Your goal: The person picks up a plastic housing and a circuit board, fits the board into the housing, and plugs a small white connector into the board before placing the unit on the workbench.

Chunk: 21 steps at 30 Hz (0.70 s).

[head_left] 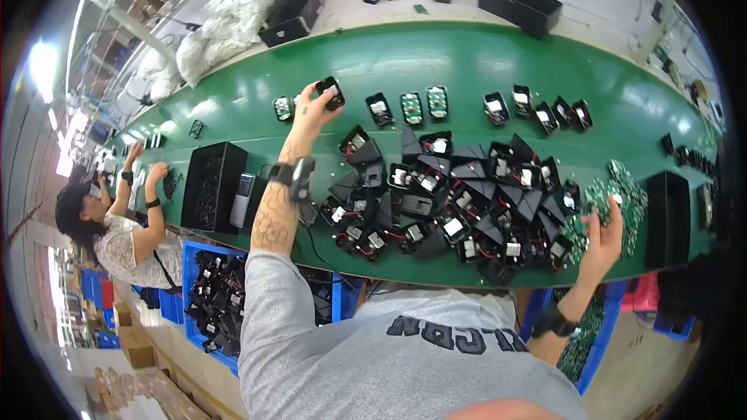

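Pinching a black casing (333,94), the left grip (315,106) had worktop (354,54) beyond to its far edge. The casing's long axis slanted forward-left. The right grip (603,239) gaped near circuit boards (634,210).

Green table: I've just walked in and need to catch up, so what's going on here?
The person's left hand holds a small black case above the green table. The right hand is by many small green boards; whether it grips one is unclear. A heap of black parts, some with red wires, lies between the hands. More cases sit beyond it. Another person is farther left.
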Each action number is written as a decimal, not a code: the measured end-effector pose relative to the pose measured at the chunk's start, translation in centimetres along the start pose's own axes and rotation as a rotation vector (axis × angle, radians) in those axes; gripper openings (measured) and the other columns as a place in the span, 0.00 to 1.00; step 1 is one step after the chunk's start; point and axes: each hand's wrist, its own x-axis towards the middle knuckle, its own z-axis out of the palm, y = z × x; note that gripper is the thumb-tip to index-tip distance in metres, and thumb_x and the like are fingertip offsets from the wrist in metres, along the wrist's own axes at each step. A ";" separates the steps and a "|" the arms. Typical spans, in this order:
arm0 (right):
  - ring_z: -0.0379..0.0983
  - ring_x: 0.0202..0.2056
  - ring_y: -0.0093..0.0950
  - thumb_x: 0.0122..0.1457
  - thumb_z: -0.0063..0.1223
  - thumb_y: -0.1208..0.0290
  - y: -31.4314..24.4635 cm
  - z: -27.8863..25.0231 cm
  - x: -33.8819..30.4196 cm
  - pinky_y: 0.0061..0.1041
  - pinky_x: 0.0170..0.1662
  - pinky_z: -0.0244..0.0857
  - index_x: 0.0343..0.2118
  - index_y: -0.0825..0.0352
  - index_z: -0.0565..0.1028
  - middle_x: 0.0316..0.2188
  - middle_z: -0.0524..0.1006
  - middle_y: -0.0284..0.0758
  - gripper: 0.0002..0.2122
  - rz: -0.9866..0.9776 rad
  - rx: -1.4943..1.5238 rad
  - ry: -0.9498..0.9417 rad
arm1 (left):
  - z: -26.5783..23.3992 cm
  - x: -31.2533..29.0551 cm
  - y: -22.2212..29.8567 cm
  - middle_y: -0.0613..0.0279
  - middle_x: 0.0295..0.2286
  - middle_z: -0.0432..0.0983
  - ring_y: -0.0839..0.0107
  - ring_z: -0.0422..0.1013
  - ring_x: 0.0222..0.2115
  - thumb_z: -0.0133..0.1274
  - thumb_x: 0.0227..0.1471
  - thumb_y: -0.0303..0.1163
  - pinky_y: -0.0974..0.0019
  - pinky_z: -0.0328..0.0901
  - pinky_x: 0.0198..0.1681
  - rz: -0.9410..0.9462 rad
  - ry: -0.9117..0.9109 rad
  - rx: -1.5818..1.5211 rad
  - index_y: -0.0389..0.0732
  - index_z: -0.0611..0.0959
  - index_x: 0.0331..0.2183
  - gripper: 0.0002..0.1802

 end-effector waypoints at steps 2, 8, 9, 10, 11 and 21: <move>0.70 0.28 0.18 0.56 0.50 0.82 -2.0 -0.1 -0.9 0.14 0.29 0.61 0.51 0.71 0.67 0.34 0.74 0.34 0.18 0.081 0.155 -0.066 | 1.0 -3.6 2.6 0.56 0.42 0.72 0.64 0.72 0.41 0.48 0.56 0.25 0.70 0.71 0.36 -0.017 -0.199 -0.351 0.43 0.69 0.48 0.18; 0.67 0.24 0.18 0.60 0.44 0.77 -5.7 4.4 -3.7 0.14 0.27 0.62 0.54 0.75 0.65 0.30 0.72 0.37 0.18 0.184 0.508 -0.500 | 10.4 -22.0 4.6 0.41 0.49 0.64 0.60 0.71 0.45 0.47 0.51 0.25 0.75 0.67 0.21 -0.478 -0.520 -0.672 0.51 0.63 0.53 0.27; 0.67 0.23 0.19 0.60 0.44 0.78 -6.1 5.4 -3.9 0.15 0.26 0.63 0.54 0.75 0.65 0.29 0.72 0.37 0.18 0.205 0.531 -0.597 | 11.1 -23.4 4.1 0.42 0.49 0.65 0.61 0.71 0.44 0.48 0.49 0.23 0.75 0.67 0.19 -0.580 -0.524 -0.668 0.53 0.62 0.55 0.31; 0.67 0.22 0.19 0.59 0.45 0.76 -5.9 6.5 -4.3 0.15 0.25 0.62 0.55 0.75 0.65 0.27 0.72 0.37 0.20 0.290 0.571 -0.614 | 11.9 -24.6 3.4 0.42 0.48 0.65 0.61 0.71 0.44 0.49 0.49 0.22 0.75 0.66 0.17 -0.543 -0.515 -0.664 0.53 0.61 0.56 0.33; 0.65 0.19 0.19 0.58 0.46 0.76 -6.8 7.8 -4.4 0.14 0.22 0.60 0.54 0.74 0.64 0.25 0.71 0.36 0.20 0.366 0.554 -0.609 | 12.7 -25.4 2.9 0.42 0.48 0.66 0.61 0.72 0.43 0.49 0.48 0.22 0.75 0.65 0.16 -0.521 -0.508 -0.666 0.52 0.60 0.57 0.35; 0.66 0.15 0.14 0.58 0.50 0.74 -4.3 10.0 -6.5 0.10 0.15 0.58 0.41 0.71 0.67 0.24 0.75 0.33 0.10 0.783 0.849 -0.681 | 15.7 -27.0 0.4 0.59 0.46 0.68 0.73 0.71 0.40 0.53 0.46 0.23 0.75 0.68 0.22 -0.339 -0.489 -0.428 0.43 0.65 0.53 0.31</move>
